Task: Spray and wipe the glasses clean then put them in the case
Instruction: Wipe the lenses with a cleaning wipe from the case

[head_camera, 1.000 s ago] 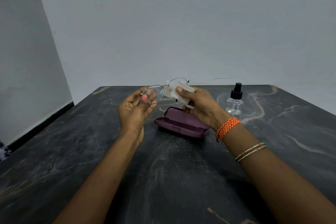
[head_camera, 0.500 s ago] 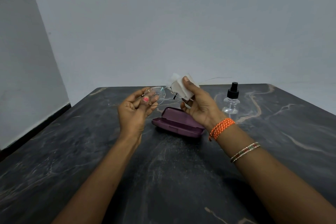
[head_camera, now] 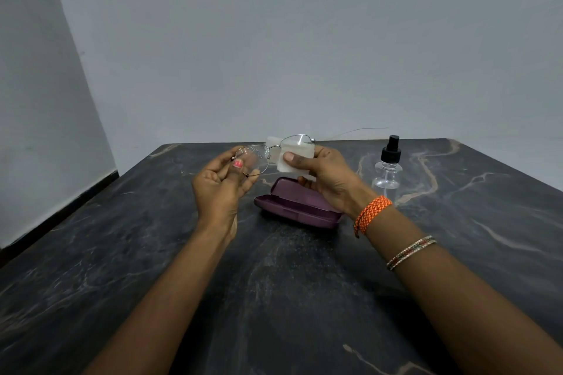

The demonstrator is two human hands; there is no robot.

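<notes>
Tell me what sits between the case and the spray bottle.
Only the right hand and wrist cross there in the head view; the table between case and spray bottle is bare.

Soft, even, rather dim light falls from above, casting only faint shadows beneath the forearms on the dark table. Focus is fairly sharp at centre, with no glare. The wide lens bends the table's edges and the wall corner.

I have both forearms stretched forward over the table, hands raised and close together. My left hand is palm-up, its fingers curled round the glasses. My right hand pinches the cloth under its thumb, wrist banded.
</notes>
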